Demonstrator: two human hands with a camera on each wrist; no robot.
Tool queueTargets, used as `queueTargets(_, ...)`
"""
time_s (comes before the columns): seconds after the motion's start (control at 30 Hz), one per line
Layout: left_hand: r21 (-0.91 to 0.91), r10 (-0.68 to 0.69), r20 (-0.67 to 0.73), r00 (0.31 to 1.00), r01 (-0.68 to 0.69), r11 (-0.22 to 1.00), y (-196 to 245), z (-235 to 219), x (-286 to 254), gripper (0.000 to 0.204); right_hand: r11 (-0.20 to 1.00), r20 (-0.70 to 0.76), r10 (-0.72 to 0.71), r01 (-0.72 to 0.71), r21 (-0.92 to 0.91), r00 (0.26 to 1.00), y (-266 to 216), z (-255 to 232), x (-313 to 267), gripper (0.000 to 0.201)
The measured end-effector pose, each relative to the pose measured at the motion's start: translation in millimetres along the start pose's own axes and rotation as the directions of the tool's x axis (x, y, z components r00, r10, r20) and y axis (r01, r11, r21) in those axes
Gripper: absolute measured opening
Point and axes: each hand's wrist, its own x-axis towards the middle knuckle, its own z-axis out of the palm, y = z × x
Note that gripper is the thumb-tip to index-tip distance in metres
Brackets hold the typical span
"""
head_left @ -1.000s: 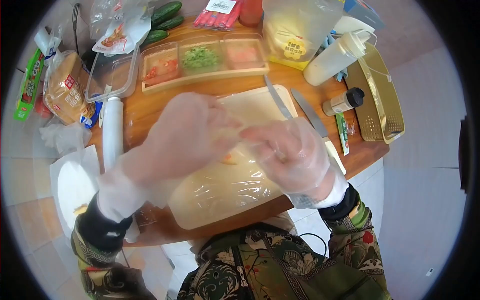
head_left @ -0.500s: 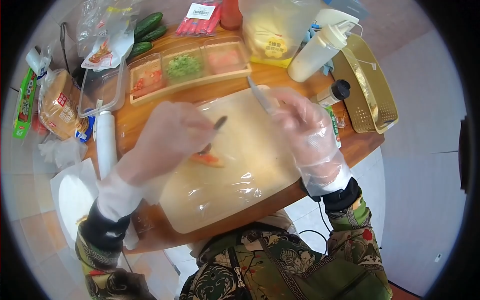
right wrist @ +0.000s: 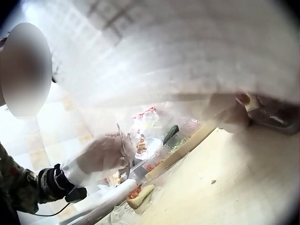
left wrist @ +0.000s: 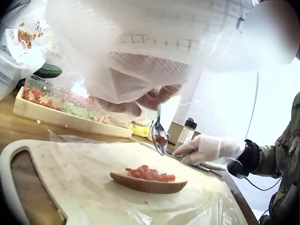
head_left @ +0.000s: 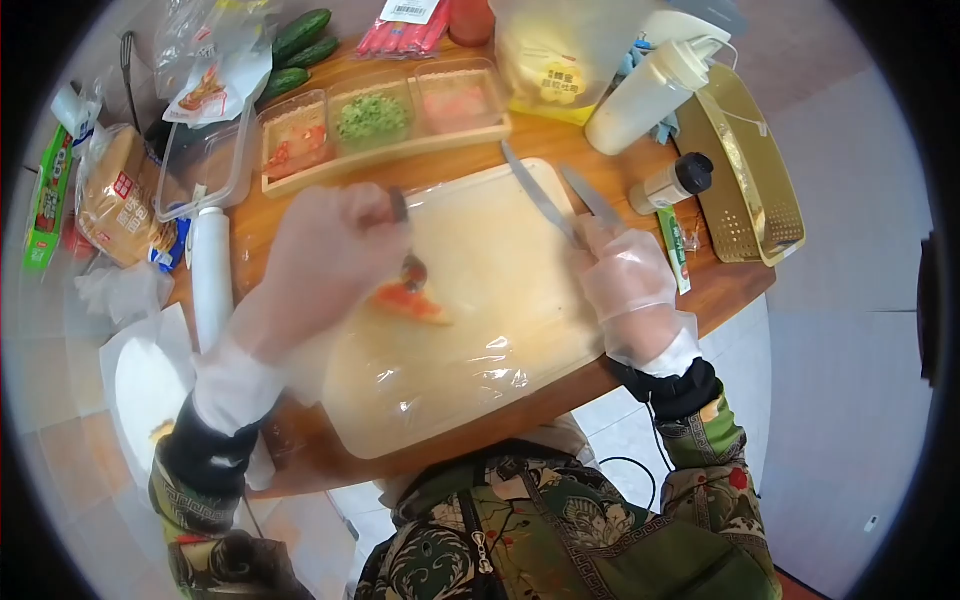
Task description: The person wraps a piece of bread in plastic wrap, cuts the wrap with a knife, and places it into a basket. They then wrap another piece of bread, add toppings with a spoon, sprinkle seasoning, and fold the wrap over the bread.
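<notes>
In its clear plastic glove, my left hand (head_left: 335, 270) grips a metal spoon (left wrist: 159, 136) with the bowl pointing down and a few red bits in it. Below the spoon, a piece of bread (left wrist: 149, 184) with brown crust lies on the cream cutting board (head_left: 490, 250), topped with diced red pieces (left wrist: 150, 173). My gloved right hand (head_left: 630, 285) rests at the board's right edge, over the handle end of a knife (head_left: 590, 195), its fingers loosely bent. Another knife (head_left: 540, 195) lies along the board's upper right corner.
Behind the board stands a wooden tray (head_left: 390, 160) with tubs of chopped red, green and pink food. A squeeze bottle (head_left: 645, 95), a black-capped shaker (head_left: 672, 183) and a gold basket (head_left: 745, 170) stand right. Bagged bread (head_left: 125, 200) and a white roll (head_left: 211, 270) lie left.
My left hand, holding the spoon, has drawn left from near the board's middle to over the bread. My right hand has moved apart from it, down to the board's right edge.
</notes>
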Motion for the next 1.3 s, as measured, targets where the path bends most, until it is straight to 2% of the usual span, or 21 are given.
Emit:
queueTargets(0.03, 0.062, 0.054, -0.026, 0.998, -0.053, 0.997, -2.4, 0.6, -0.3, 0.021, 1.000, 0.004, -0.006, 0.006, 0.003, 1.000, 0.9, 1.6, 0.1, 0.027)
queueTargets(0.13, -0.001, -0.041, 0.006, 0.999, 0.041, 0.999, -1.6, -0.9, -1.5, 0.020, 0.998, 0.026, 0.059, -0.060, 0.033, 0.998, 5.0, 5.9, -1.4, 0.027)
queueTargets(0.23, 0.005, -0.052, 0.003, 0.999, 0.052, 0.999, -5.1, -1.0, -0.5, 0.021, 0.990, 0.038, 0.122, -0.124, 0.063, 0.992, 8.9, 7.1, -9.8, 0.024)
queueTargets(0.3, 0.000, -0.049, -0.017, 0.999, 0.049, 0.999, -5.8, -0.3, 0.7, 0.021, 0.984, 0.015, 0.166, -0.167, 0.069, 0.986, 12.4, 5.6, -16.5, 0.030)
queueTargets(0.43, 0.012, 0.003, -0.069, 0.998, -0.002, 1.000, -12.2, 3.1, 1.4, 0.022, 0.992, -0.048, 0.099, -0.095, 0.082, 0.994, 28.1, 5.9, -30.6, 0.028)
queueTargets(0.5, -0.056, -0.050, -0.074, 0.996, 0.046, 0.997, -13.0, 5.3, 1.1, 0.023, 0.902, 0.215, 0.171, -0.241, 0.358, 0.962, 23.9, -21.5, -35.0, 0.026)
queueTargets(0.53, -0.114, -0.088, -0.068, 0.994, 0.080, 0.990, -14.2, 5.9, 1.0, 0.023, 0.839, 0.189, 0.087, -0.174, 0.516, 0.978, 24.9, -27.5, -40.6, 0.025)
queueTargets(0.57, -0.118, -0.095, -0.069, 0.993, 0.087, 0.989, -16.7, 5.8, 1.8, 0.023, 0.840, 0.194, 0.082, -0.173, 0.514, 0.977, 21.6, -37.0, -43.9, 0.025)
queueTargets(0.63, -0.041, 0.000, -0.099, 0.995, -0.004, 0.999, -19.5, 5.9, 4.2, 0.023, 0.861, 0.150, -0.161, 0.064, 0.504, 0.976, 16.4, -54.1, -48.6, 0.032)
queueTargets(0.67, -0.043, -0.001, -0.097, 0.995, -0.003, 0.999, -18.6, 5.6, 3.7, 0.023, 0.835, 0.106, -0.268, 0.176, 0.521, 0.958, 23.9, -52.1, -51.3, 0.050)
queueTargets(0.7, -0.061, -0.013, -0.093, 0.996, 0.007, 0.998, -16.9, 5.2, 3.3, 0.024, 0.835, 0.106, -0.266, 0.174, 0.521, 0.958, 20.6, -54.5, -52.9, 0.050)
queueTargets(0.77, -0.079, -0.023, -0.089, 0.996, 0.016, 0.997, -15.9, 5.6, 3.5, 0.024, 0.901, 0.076, -0.325, 0.283, 0.329, 0.943, 8.0, -60.8, -54.6, 0.064)
queueTargets(0.87, -0.070, -0.022, -0.098, 0.995, 0.015, 0.997, -17.6, 7.1, 3.6, 0.024, 0.907, 0.013, -0.363, 0.350, 0.232, 0.932, 0.3, -56.9, -52.5, 0.068)
queueTargets(1.07, -0.110, -0.019, -0.109, 0.994, 0.007, 0.994, -19.9, 13.0, 3.3, 0.022, 0.899, -0.133, -0.420, 0.431, 0.070, 0.898, -4.3, -48.2, -49.5, 0.060)
queueTargets(1.3, -0.077, 0.018, -0.110, 0.994, -0.026, 0.997, -18.3, 16.1, 5.7, 0.022, 0.916, -0.038, -0.380, 0.381, 0.124, 0.924, -11.0, -49.6, -46.5, 0.055)
